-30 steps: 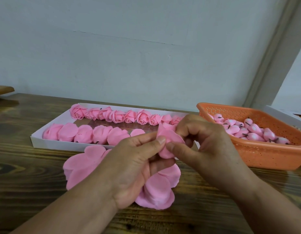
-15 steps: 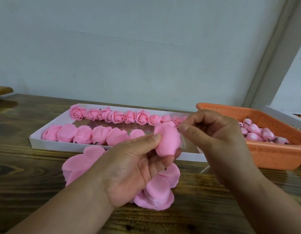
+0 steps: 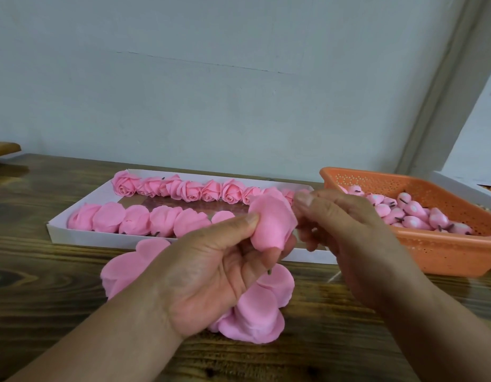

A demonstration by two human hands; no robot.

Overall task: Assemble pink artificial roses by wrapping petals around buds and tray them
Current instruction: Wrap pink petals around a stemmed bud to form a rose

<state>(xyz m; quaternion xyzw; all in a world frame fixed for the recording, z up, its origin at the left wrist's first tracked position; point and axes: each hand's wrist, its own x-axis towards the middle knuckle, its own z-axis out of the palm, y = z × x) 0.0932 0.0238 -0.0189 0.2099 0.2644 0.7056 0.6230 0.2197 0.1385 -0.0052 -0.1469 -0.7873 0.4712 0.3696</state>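
Above the counter (image 3: 45, 285), left hand (image 3: 208, 274) pinches one half-wrapped rose (image 3: 271, 224); right hand's (image 3: 346, 238) curled grip touches its edge.

left hand (image 3: 211, 271) pinches wrapped rose (image 3: 271, 224) | right hand (image 3: 346, 232) fingers curled beside it

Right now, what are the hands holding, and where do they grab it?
The left hand pinches a pink rose low on its side. The right hand sits beside it; whether it touches the petal cannot be told.

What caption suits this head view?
Left hand holds a petal-wrapped bud; right hand beside it, above loose petals.
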